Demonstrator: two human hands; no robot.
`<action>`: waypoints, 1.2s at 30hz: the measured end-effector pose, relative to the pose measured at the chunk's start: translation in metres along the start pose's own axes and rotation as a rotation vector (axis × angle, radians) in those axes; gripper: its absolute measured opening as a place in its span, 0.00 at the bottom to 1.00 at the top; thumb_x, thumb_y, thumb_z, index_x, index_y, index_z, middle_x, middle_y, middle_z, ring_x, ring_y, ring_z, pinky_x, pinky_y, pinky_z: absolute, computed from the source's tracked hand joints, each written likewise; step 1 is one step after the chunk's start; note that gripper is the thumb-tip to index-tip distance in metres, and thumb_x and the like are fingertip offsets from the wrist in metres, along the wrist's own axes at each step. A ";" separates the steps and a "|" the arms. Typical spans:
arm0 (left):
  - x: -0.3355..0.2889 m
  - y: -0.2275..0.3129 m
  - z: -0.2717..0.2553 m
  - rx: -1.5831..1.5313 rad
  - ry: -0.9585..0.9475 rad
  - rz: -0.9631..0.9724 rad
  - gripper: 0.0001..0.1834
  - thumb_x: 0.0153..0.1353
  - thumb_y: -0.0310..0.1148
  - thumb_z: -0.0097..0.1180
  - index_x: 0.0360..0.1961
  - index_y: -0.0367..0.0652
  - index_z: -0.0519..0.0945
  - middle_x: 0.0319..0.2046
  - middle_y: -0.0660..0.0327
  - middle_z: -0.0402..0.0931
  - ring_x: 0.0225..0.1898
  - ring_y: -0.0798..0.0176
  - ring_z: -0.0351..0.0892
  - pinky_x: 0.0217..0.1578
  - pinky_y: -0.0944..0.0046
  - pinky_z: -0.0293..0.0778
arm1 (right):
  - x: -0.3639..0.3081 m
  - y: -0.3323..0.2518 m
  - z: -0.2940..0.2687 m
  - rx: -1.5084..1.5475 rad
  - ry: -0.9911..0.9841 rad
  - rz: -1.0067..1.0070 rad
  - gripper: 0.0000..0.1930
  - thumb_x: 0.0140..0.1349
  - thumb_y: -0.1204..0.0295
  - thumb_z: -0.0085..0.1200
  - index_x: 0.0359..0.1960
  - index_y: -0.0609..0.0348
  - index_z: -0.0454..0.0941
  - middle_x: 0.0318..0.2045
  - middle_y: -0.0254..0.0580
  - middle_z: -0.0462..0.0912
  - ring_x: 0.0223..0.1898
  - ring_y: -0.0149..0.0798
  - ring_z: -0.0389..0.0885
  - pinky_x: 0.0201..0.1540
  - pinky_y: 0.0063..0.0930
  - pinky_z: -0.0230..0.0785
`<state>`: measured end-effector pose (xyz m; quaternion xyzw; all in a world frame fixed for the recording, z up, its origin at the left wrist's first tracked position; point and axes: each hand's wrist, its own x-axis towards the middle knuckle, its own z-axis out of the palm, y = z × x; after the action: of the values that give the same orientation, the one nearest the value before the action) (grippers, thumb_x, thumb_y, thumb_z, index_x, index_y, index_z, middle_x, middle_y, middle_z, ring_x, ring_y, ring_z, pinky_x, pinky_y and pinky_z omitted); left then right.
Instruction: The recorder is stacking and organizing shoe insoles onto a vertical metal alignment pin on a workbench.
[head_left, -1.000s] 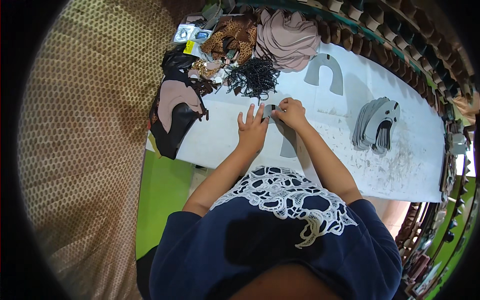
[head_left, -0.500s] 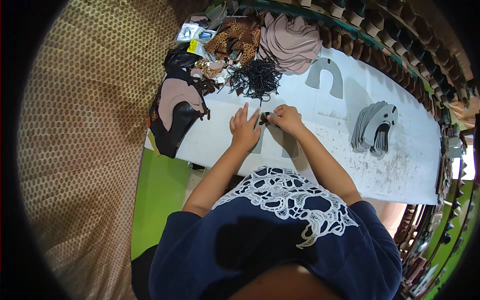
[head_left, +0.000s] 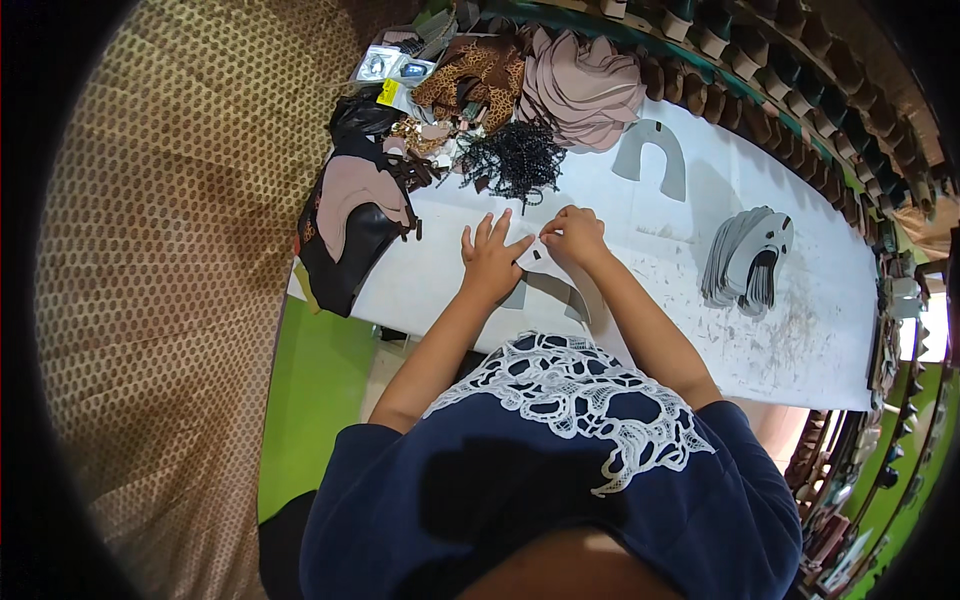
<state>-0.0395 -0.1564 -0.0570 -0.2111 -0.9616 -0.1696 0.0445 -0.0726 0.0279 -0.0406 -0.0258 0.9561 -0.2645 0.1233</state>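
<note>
Close in front of me on the white table lies a grey horseshoe-shaped cut piece (head_left: 540, 286), with a small dark patch near its top. My left hand (head_left: 490, 262) rests at its left side, palm down and fingers spread, the thumb reaching towards its top edge. Just beyond the piece's upper right, my right hand (head_left: 577, 238) has its fingertips pinched together; whatever is between them is too small or hidden to name. Another grey horseshoe piece (head_left: 660, 150) lies flat farther off. At the right sits a fanned stack of similar grey pieces (head_left: 742, 255).
A tangle of black beaded strands (head_left: 515, 160) lies beyond my hands. Behind it are leopard-print pieces (head_left: 470, 75) and a pile of pinkish cut pieces (head_left: 583, 85). Black and pink material (head_left: 350, 225) covers the table's left end. Shoe racks (head_left: 750, 55) line the far side.
My left fingers have spread wider and the thumb has moved out. The dark bits near my fingertips no longer show there; the grey piece has shifted, its dark patch now visible between my hands.
</note>
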 end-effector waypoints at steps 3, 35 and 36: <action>0.002 0.003 -0.001 0.025 -0.032 -0.010 0.31 0.44 0.29 0.54 0.54 0.65 0.75 0.65 0.54 0.54 0.66 0.46 0.49 0.62 0.37 0.39 | 0.001 0.001 0.004 -0.031 0.055 -0.012 0.06 0.50 0.60 0.58 0.29 0.39 0.85 0.42 0.30 0.76 0.49 0.44 0.68 0.51 0.47 0.58; -0.008 0.016 0.010 0.112 0.139 0.013 0.17 0.54 0.35 0.54 0.46 0.64 0.79 0.62 0.63 0.62 0.63 0.56 0.57 0.61 0.42 0.43 | 0.022 0.012 -0.011 0.081 -0.278 0.224 0.33 0.42 0.34 0.56 0.30 0.54 0.83 0.39 0.43 0.82 0.46 0.48 0.78 0.47 0.44 0.66; -0.007 0.017 0.010 0.112 0.141 0.015 0.17 0.54 0.35 0.54 0.46 0.64 0.79 0.62 0.63 0.62 0.63 0.56 0.57 0.61 0.42 0.43 | 0.025 0.015 -0.009 0.081 -0.276 0.223 0.33 0.42 0.34 0.56 0.30 0.54 0.83 0.39 0.43 0.82 0.46 0.48 0.78 0.47 0.44 0.66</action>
<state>-0.0256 -0.1411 -0.0626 -0.2029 -0.9625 -0.1296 0.1251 -0.0986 0.0422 -0.0466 0.0494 0.9155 -0.2816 0.2829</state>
